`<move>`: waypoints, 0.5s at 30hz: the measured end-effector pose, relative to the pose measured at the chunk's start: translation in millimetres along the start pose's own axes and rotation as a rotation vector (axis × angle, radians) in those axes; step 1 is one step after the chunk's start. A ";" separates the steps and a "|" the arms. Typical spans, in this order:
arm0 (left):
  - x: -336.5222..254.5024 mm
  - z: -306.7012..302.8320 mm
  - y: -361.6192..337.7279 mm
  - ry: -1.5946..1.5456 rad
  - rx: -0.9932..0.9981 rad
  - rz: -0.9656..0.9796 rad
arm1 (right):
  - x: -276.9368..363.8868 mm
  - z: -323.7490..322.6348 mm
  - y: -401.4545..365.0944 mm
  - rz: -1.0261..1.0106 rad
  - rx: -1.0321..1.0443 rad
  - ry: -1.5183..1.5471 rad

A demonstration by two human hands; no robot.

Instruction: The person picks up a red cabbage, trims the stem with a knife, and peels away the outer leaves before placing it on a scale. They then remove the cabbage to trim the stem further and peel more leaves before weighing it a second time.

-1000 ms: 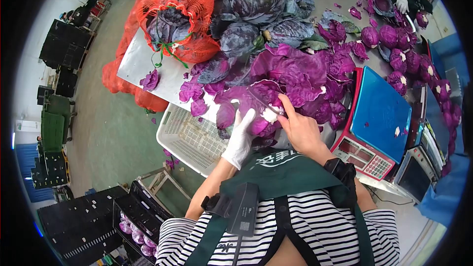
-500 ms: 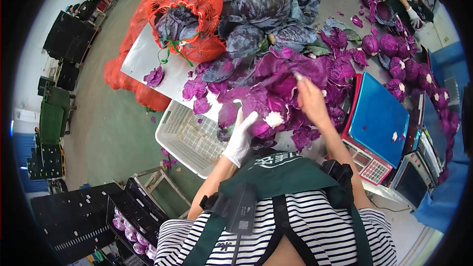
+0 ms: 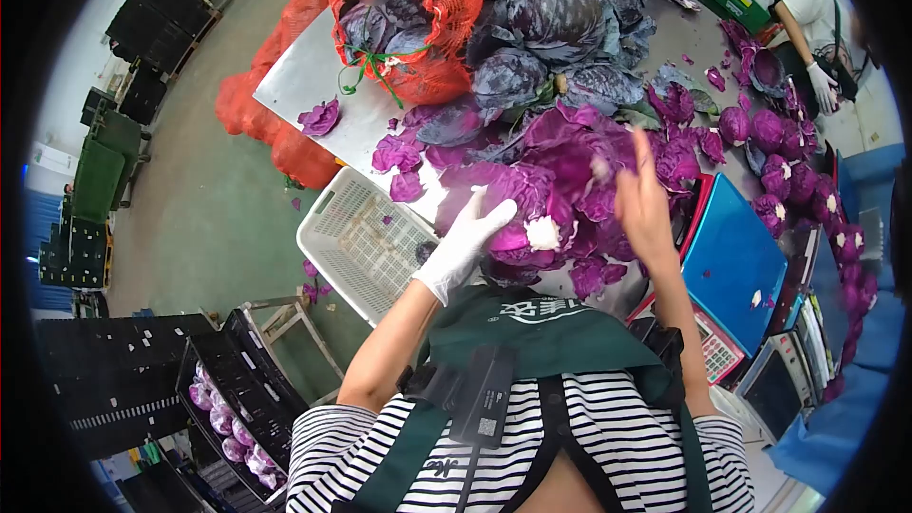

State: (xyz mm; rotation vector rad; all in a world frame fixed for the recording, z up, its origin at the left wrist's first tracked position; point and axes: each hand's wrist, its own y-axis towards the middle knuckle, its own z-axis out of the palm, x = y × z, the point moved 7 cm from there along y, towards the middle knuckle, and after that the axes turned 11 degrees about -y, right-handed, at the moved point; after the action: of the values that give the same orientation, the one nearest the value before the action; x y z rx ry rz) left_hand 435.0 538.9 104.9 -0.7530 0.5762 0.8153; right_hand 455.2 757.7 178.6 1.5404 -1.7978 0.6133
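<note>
My left hand (image 3: 467, 239), in a white glove, grips a red cabbage (image 3: 521, 198) from its near left side. The cabbage is purple, with a pale cut stem end towards me. To its right is my bare right hand (image 3: 646, 209), somewhat blurred, its index finger stretched out and thumb apart. Nothing shows in that hand. A large loose purple leaf (image 3: 570, 147) lies just beyond the cabbage, close to my right fingers. More torn leaves (image 3: 597, 274) lie around both hands on the metal table (image 3: 296, 85).
Dark untrimmed cabbages (image 3: 556, 14) are heaped at the back, beside a red mesh sack (image 3: 432, 76). A white plastic basket (image 3: 366, 242) stands below the table's left edge. To the right are a blue-topped scale (image 3: 736, 252) and trimmed cabbages (image 3: 803, 180). A co-worker's gloved hand (image 3: 823, 87) is at far right.
My right hand has come away from the purple leaf, moving right, and its fingers have opened. My left hand still holds the cabbage. The whole view has shifted slightly.
</note>
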 end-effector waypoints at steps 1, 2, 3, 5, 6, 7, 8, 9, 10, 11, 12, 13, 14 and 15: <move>2.9 -3.2 1.3 0.121 -0.040 -0.005 | 6.0 5.7 -13.8 -0.066 0.085 0.011; 6.1 -7.7 1.8 0.246 -0.079 -0.014 | 12.7 13.4 -24.9 -0.117 0.163 -0.076; 14.8 -16.0 6.4 0.244 -0.074 -0.023 | 18.1 21.0 -33.4 -0.169 0.240 -0.161; 31.5 -33.6 18.0 0.382 -0.046 0.008 | 13.1 36.5 -42.0 -0.255 0.335 -0.338; 29.4 -31.0 17.6 0.316 -0.033 0.052 | 11.3 40.1 -41.3 -0.261 0.346 -0.374; 26.6 -24.9 13.3 0.226 -0.023 0.041 | 9.8 43.9 -41.8 -0.267 0.362 -0.409; 28.6 -26.5 14.2 0.246 -0.007 0.015 | 7.9 46.8 -42.8 -0.265 0.367 -0.411; 28.7 -27.7 16.0 0.267 0.008 -0.004 | 7.5 50.3 -42.4 -0.287 0.371 -0.429; 27.3 -27.5 15.5 0.264 0.004 -0.001 | 7.8 53.8 -41.6 -0.310 0.376 -0.447; 25.5 -25.9 13.4 0.311 -0.006 0.002 | 7.3 56.6 -40.8 -0.313 0.379 -0.446; 24.7 -25.3 12.3 0.357 -0.015 0.003 | 7.5 57.6 -40.2 -0.325 0.362 -0.458; 25.1 -27.0 13.1 0.357 -0.017 0.004 | 7.8 58.5 -39.2 -0.338 0.343 -0.469; 25.4 -29.0 14.2 0.349 -0.009 0.015 | 7.5 60.7 -38.8 -0.338 0.345 -0.467; 25.7 -29.7 14.6 0.343 0.001 0.024 | 6.9 62.4 -39.0 -0.339 0.336 -0.506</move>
State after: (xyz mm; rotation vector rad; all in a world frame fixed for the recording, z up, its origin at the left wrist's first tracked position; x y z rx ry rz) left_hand 432.6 533.5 63.4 -0.8940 0.8931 0.7116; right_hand 480.9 700.3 139.8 2.3357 -1.7750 0.3920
